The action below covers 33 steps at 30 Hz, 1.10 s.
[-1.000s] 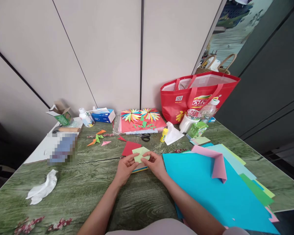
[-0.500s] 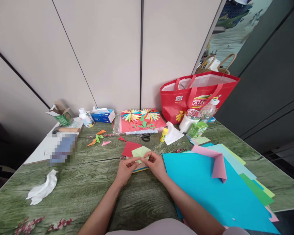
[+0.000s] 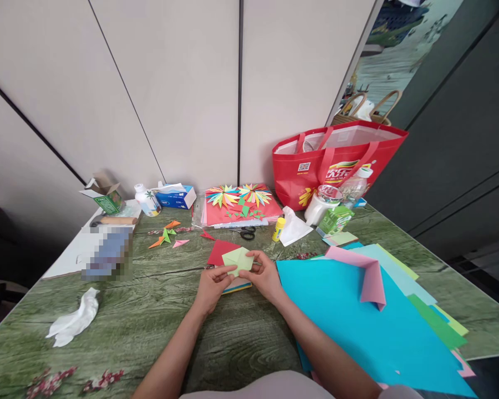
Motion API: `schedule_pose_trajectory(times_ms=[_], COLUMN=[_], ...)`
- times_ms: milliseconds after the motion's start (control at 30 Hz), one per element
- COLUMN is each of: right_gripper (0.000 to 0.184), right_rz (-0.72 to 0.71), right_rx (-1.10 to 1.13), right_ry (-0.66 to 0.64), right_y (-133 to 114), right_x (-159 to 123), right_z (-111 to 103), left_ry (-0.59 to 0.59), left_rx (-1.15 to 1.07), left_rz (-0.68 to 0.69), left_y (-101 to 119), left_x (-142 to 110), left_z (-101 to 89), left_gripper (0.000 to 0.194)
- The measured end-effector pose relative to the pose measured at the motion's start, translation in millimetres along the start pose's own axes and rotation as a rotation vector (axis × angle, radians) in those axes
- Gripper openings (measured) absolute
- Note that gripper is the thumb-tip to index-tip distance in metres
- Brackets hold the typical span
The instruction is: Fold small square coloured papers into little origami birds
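A small folded piece of pale green paper (image 3: 238, 260) is pinched between both hands at the middle of the table. My left hand (image 3: 212, 284) grips its lower left edge with thumb and fingers. On the right side, my right hand (image 3: 264, 275) has its thumb at the lower edge and its fingers along the right edge. Red paper (image 3: 222, 252) lies just behind, on a small stack of paper (image 3: 238, 285) with blue and yellow edges, partly hidden by the hands. Behind these rest black scissors (image 3: 247, 233) and a yellow glue stick (image 3: 278, 229).
Large blue paper (image 3: 349, 316) covers the right side, with folded pink paper (image 3: 370, 271) on it. Folded orange and green pieces (image 3: 165, 237) lie left of centre. A red bag (image 3: 293, 172) and a jar (image 3: 321, 206) stand at the back right. Crumpled tissue (image 3: 75, 318) lies front left.
My right hand's fingers have shifted up along the right edge of the green paper, uncovering more of it. The paper has tilted slightly. My left hand has barely moved.
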State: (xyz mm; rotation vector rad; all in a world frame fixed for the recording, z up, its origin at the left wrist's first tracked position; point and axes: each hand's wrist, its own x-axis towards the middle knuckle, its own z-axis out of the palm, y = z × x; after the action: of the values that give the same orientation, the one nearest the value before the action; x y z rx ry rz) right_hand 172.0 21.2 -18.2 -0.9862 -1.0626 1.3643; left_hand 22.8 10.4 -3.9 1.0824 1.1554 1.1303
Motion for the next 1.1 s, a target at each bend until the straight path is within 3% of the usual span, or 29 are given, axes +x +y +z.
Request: schedule_pose_trajectory(times_ms=[233,367,600,867,1100], right_gripper=[0.029,0.016,0.012,0.011,0.012], right_rz=[-0.015,-0.072,-0.087,-0.069,-0.164], right_rx=[0.092,0.044,-0.057,-0.177,-0.26], right_ry=[-0.073,-0.034,-0.098,-0.066,-0.031], right_y=[-5,-7,-7,8,7], right_x=[4,6,3,6,6], right_z=[-8,-14,-11,-13,-12], left_ry=[-0.006,-0.052,-0.179,-0.03,-0.113], left_rx=[-0.076,-0.08,-0.032,-0.099,-0.08], left_rz=[-0.039,-0.075,-0.079,0.066,-0.053], left_y=[2,7,9,3,0], left_x=[5,6,5,9,7], left_z=[-8.5,-14.0,-15.7,-15.5,-13.7], left_gripper=[0.028,0.021,0.016,0.022,0.024])
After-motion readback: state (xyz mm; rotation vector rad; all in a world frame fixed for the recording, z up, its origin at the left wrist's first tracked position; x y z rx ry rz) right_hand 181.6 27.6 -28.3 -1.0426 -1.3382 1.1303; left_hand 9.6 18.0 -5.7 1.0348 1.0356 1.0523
